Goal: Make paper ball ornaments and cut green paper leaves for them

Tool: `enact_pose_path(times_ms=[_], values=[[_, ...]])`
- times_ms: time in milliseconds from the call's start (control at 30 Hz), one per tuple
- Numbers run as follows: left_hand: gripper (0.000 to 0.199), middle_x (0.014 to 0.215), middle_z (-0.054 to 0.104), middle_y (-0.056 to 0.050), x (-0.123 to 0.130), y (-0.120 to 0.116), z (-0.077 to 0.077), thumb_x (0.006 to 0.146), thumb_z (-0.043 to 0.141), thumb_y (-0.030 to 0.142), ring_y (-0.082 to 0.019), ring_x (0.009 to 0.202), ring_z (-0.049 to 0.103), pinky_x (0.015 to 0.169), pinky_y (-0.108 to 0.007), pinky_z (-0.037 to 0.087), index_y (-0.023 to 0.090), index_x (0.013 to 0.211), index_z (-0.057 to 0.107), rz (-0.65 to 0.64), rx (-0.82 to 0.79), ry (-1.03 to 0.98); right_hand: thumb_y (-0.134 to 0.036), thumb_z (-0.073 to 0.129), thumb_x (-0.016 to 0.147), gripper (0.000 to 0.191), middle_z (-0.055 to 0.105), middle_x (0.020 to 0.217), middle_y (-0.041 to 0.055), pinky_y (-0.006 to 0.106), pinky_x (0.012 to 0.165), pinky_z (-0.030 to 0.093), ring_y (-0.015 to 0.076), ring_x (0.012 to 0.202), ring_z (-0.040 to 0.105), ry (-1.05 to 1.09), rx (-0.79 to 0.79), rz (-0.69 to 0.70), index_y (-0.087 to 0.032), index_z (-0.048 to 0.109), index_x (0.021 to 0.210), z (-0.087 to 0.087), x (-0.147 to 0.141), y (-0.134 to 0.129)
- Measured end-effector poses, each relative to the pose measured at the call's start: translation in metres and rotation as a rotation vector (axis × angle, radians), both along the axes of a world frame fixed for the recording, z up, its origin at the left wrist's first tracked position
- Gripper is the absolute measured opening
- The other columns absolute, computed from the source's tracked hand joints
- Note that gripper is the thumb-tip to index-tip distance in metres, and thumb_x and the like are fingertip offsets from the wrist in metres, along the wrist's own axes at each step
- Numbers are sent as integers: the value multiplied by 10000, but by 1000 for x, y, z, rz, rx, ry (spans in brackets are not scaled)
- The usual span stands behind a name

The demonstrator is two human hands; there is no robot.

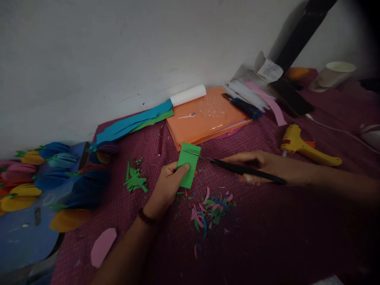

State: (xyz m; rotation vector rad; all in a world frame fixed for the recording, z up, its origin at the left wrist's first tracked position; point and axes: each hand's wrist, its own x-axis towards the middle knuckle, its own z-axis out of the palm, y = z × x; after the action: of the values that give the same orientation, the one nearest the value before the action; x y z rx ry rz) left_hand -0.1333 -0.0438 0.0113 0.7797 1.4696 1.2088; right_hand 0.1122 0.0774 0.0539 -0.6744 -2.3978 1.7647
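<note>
A green paper rectangle [189, 158] is pinched in my left hand [170, 182], its thumb lying on the lower part of the paper. My right hand [258, 166] is closed around black-handled scissors [237, 168]. The scissors point left, and their thin blade crosses the upper part of the green paper. Small green paper pieces [135, 180] lie in a pile left of my left hand. Below the paper, pink, green and blue scraps [212, 209] are scattered on the checked cloth [166, 245].
Behind my hands lies an orange sheet stack [208, 116] with a cutter [243, 106] on it. Blue strips [133, 122] and a pencil [160, 140] are left of it. A yellow glue gun [308, 146] lies right. Colourful paper balls [53, 178] stand at the left; a pink piece [103, 246] is nearer.
</note>
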Motion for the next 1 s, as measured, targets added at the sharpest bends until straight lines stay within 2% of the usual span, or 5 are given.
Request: enact_pose_path(times_ms=[300,633,767,900,1000], values=[[348,588,616,-10,-2,-1,-5,751,675,469,-83,455,481,429,-199,363,123,747,709,-27,-26,4,-484,643,811,681,652,991,83,276,781,526,174,892,615,-52,-113,1,-162,505,1395,6,-5,-4],[348,591,618,-10,-1,0,-3,743,676,474,-77,452,476,443,-202,359,127,712,691,-23,-34,11,-499,647,802,693,634,898,58,250,681,503,143,784,586,-43,-163,10,-157,508,1389,3,-7,-5],[362,584,600,-7,-2,-1,-3,737,681,485,-84,473,486,448,-199,360,125,705,683,-27,-20,22,-519,654,784,695,657,1001,77,263,707,520,167,852,610,-78,-164,-20,-177,526,1376,4,-8,-6],[366,581,588,-6,-3,-1,-4,743,675,486,-86,474,483,442,-200,358,122,721,696,-39,-25,25,-500,646,797,678,630,1199,105,296,849,526,216,1066,599,-69,-158,-15,-167,526,1375,5,-9,-7],[364,587,588,-9,-3,-1,-4,751,670,482,-87,472,480,433,-200,354,120,740,705,-48,-37,26,-487,639,811,656,606,1275,100,315,910,515,228,1132,583,-74,-144,-14,-172,526,1374,4,-8,-6]])
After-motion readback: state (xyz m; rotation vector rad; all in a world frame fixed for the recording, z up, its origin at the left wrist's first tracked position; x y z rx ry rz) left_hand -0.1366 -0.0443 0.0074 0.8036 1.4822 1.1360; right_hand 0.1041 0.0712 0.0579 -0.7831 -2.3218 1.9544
